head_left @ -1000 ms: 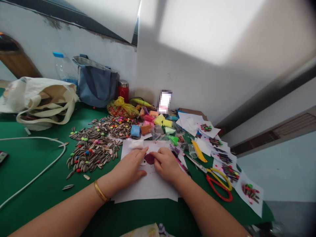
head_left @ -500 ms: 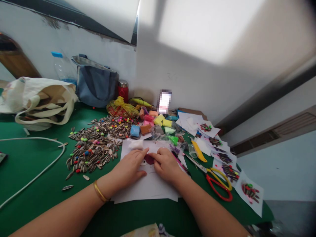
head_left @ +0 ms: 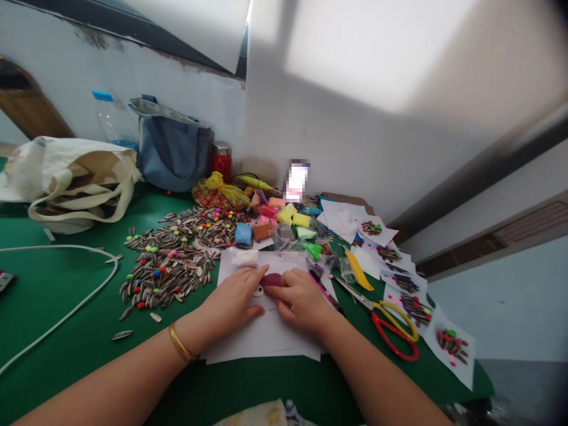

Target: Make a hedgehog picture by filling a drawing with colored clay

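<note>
Both my hands rest on a white sheet of paper [head_left: 261, 343] lying on the green table [head_left: 66, 296]. My left hand [head_left: 235, 299] lies on the sheet with fingers curled, its fingertips at a flat dark red piece of clay [head_left: 270, 280]. My right hand [head_left: 302, 299] has its fingers bent and pressed against the right edge of that clay piece. A white lump of clay [head_left: 245, 258] sits at the paper's far edge, just beyond my left fingertips. A gold bangle [head_left: 180, 346] circles my left wrist.
A heap of sunflower seeds [head_left: 173, 260] with coloured beads spreads to the left. Coloured clay packets [head_left: 275, 222] lie behind the paper. Red-and-yellow scissors [head_left: 390, 331], a yellow tool [head_left: 357, 271] and seed-decorated paper cards [head_left: 452, 346] lie right. Bags [head_left: 75, 177], a bottle and a white cord [head_left: 66, 310] are at the left.
My right hand has shifted slightly lower and the clay piece now shows flatter and further forward between my fingertips. My left hand has hardly moved.
</note>
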The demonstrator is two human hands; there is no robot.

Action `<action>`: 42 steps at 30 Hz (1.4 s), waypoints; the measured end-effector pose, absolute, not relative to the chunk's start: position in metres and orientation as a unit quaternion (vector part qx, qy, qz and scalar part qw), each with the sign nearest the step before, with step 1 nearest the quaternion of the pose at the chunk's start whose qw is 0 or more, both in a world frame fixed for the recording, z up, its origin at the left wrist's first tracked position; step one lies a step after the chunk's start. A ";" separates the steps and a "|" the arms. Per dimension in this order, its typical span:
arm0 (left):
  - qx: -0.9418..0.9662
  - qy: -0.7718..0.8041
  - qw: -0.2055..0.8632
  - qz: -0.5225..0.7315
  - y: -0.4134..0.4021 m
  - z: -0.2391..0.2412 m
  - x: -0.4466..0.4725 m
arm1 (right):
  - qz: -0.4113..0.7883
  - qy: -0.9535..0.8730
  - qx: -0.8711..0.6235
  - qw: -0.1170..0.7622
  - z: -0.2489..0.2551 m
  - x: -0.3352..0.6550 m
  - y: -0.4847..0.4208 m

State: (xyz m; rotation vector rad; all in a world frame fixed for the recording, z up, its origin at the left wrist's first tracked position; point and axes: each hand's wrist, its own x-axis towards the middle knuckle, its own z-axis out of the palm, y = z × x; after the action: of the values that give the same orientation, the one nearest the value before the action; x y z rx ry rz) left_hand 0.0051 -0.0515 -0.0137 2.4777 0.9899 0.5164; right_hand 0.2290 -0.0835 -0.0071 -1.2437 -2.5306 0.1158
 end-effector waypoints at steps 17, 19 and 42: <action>0.887 0.356 0.224 0.191 -0.052 -0.010 0.007 | 0.066 -0.882 -0.440 0.155 -0.010 0.225 -0.084; 0.888 0.356 0.221 0.190 -0.052 -0.011 0.007 | 0.062 -0.884 -0.436 0.156 -0.010 0.226 -0.084; 0.902 0.344 0.202 0.166 -0.053 -0.012 0.009 | 0.054 -0.863 -0.469 0.179 -0.007 0.237 -0.080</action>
State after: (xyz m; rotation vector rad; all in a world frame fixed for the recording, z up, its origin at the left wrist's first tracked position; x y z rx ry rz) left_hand 0.0088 -0.0535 -0.0119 2.5184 0.9596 0.4637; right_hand 0.2368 -0.0803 -0.0072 -1.3268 -2.4412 0.1529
